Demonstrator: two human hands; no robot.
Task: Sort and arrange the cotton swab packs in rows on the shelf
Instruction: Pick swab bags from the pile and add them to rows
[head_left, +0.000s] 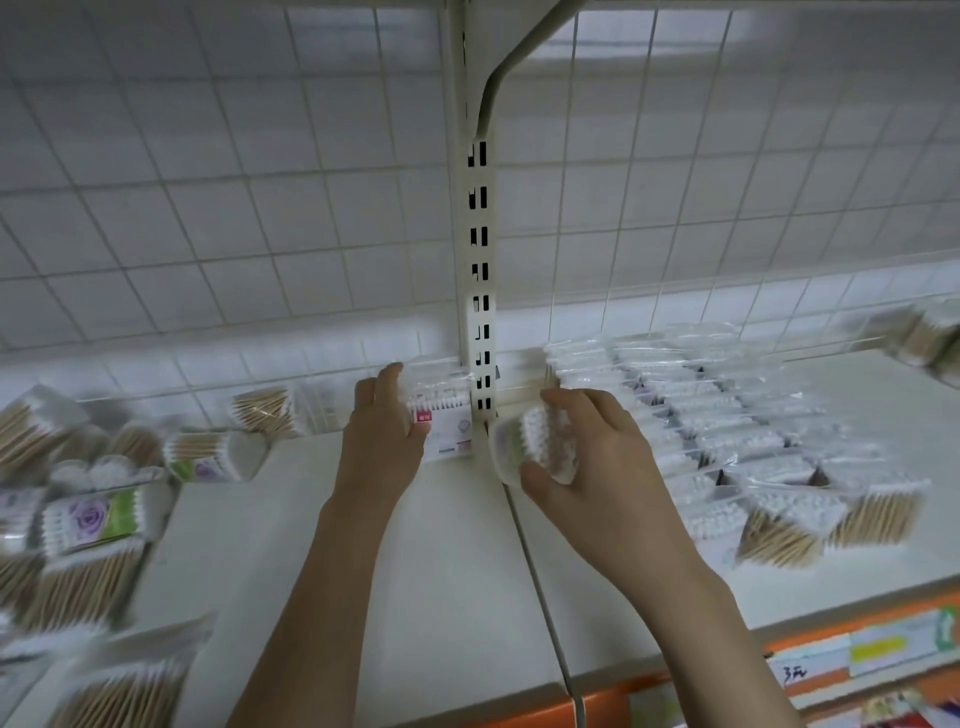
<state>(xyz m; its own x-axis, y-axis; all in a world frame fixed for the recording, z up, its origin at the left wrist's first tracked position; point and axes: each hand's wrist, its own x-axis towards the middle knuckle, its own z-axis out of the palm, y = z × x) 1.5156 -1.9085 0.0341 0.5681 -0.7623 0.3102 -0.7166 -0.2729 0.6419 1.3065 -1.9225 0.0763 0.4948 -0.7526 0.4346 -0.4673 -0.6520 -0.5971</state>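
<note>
1. Reaching to the back of the white shelf (447, 561), the left hand (387, 426) grips a flat pack of white-tipped swabs (444, 421) with a pink-and-white label; the fingers curl over its left edge and the pack stands against the slotted upright post (479, 291).
2. The right hand (587, 452) holds a round clear tub of swabs (530, 447), thumb under its near side and fingers wrapped over the top, just right of the post's foot and close to the seam between the two shelf boards.
3. The two hands are near each other, with the post's base between the pack and the tub.
4. On the right board, clear bags of white-tipped swabs (727, 410) lie in overlapping rows running from the back wall toward the front; at the near end of those rows lie fan-shaped bundles of wooden-stick swabs (831, 525).
5. On the left board, packs lie loosely: a box with a purple rose label (98, 519), another tub on its side (213, 460), and wooden-stick bundles (83, 582) around them, blurred.
6. A further wooden-stick pack (267, 410) leans at the back left by the wire grid panel (260, 208).
7. An orange price strip (831, 654) with labels runs along the shelf's front edge at lower right.
</note>
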